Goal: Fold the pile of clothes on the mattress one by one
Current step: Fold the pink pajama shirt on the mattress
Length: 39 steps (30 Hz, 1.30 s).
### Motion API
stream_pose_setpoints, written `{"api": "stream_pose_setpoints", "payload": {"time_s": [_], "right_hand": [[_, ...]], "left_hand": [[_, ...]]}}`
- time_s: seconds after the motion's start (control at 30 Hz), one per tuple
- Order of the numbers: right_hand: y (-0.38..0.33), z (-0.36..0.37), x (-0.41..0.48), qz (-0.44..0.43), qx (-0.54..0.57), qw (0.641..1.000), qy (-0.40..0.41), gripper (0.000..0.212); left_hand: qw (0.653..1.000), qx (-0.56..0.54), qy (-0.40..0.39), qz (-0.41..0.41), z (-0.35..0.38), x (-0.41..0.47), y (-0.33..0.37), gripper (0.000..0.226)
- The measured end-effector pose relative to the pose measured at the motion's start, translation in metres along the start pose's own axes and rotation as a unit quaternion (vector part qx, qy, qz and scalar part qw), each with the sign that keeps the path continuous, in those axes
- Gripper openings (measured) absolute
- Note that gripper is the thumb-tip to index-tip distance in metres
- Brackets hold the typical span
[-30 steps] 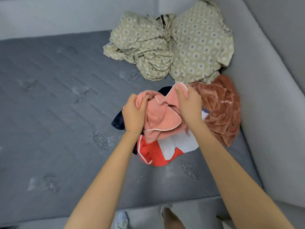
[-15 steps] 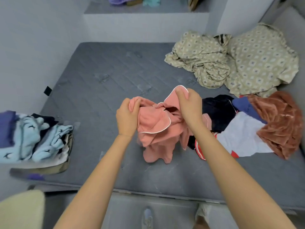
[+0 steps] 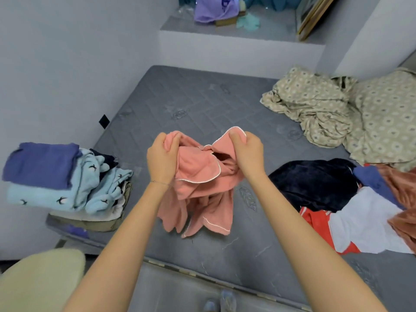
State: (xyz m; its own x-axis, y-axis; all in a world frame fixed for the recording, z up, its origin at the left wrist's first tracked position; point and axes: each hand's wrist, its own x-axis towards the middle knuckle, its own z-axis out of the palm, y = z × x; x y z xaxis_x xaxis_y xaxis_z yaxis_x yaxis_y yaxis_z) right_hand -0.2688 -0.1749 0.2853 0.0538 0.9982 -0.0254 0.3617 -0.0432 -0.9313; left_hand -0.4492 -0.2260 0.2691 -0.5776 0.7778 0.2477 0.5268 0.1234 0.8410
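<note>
Hidden inside left hand (image 3: 162,158) and right hand (image 3: 247,154): gripped edges of the pink garment (image 3: 202,176). Cut off at the right edge: rust-brown fleece (image 3: 403,199), patterned beige sheet (image 3: 382,120). Blurred and cropped at lower left: cream padded shape (image 3: 40,278). Too blurred to make out: shoes (image 3: 227,298) at the bottom edge.

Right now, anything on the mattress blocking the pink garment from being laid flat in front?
Nothing visible. The left hand and right hand grip the pink garment over bare mattress; the folded stack lies left, the unfolded pile right, both apart from it.
</note>
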Motion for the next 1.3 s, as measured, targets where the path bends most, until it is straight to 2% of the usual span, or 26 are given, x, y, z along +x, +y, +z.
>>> {"api": "stream_pose_setpoints", "payload": {"time_s": [0.27,0.4,0.5,0.63,0.8,0.97,1.03,1.1,1.2,1.3], "right_hand": [[-0.026,0.066,0.016,-0.007,-0.019,1.000,-0.008,0.041],[-0.023,0.101,0.026,0.019,-0.010,1.000,0.021,0.042],[-0.015,0.129,0.031,0.047,-0.008,0.998,0.051,0.043],[0.001,0.157,0.034,0.083,-0.009,0.994,0.076,0.043],[0.033,0.174,0.031,0.115,-0.060,0.989,0.067,0.045],[0.081,0.183,0.027,0.179,-0.073,0.980,0.053,0.043],[0.098,0.184,0.025,0.204,-0.066,0.976,0.049,0.042],[0.111,0.184,0.024,0.225,-0.055,0.972,0.050,0.042],[0.124,0.183,0.019,0.244,-0.054,0.967,0.055,0.040],[0.133,0.185,0.017,0.258,-0.043,0.963,0.063,0.037]], "left_hand": [[1.000,0.002,0.003,-0.027,-0.019,0.052,-0.050,0.047],[0.999,0.003,-0.030,-0.029,-0.023,0.083,-0.076,0.045],[0.996,-0.003,-0.087,-0.034,-0.022,0.107,-0.105,0.043],[0.983,0.044,-0.177,-0.034,-0.021,0.129,-0.142,0.043],[0.945,0.053,-0.317,-0.056,-0.008,0.127,-0.187,0.043],[0.928,0.048,-0.357,-0.097,0.014,0.108,-0.236,0.035],[0.919,0.068,-0.374,-0.109,0.025,0.101,-0.254,0.038],[0.910,0.104,-0.387,-0.108,0.037,0.094,-0.267,0.045],[0.898,0.139,-0.405,-0.101,0.052,0.084,-0.275,0.040],[0.870,0.179,-0.451,-0.084,0.058,0.078,-0.277,0.040]]}}
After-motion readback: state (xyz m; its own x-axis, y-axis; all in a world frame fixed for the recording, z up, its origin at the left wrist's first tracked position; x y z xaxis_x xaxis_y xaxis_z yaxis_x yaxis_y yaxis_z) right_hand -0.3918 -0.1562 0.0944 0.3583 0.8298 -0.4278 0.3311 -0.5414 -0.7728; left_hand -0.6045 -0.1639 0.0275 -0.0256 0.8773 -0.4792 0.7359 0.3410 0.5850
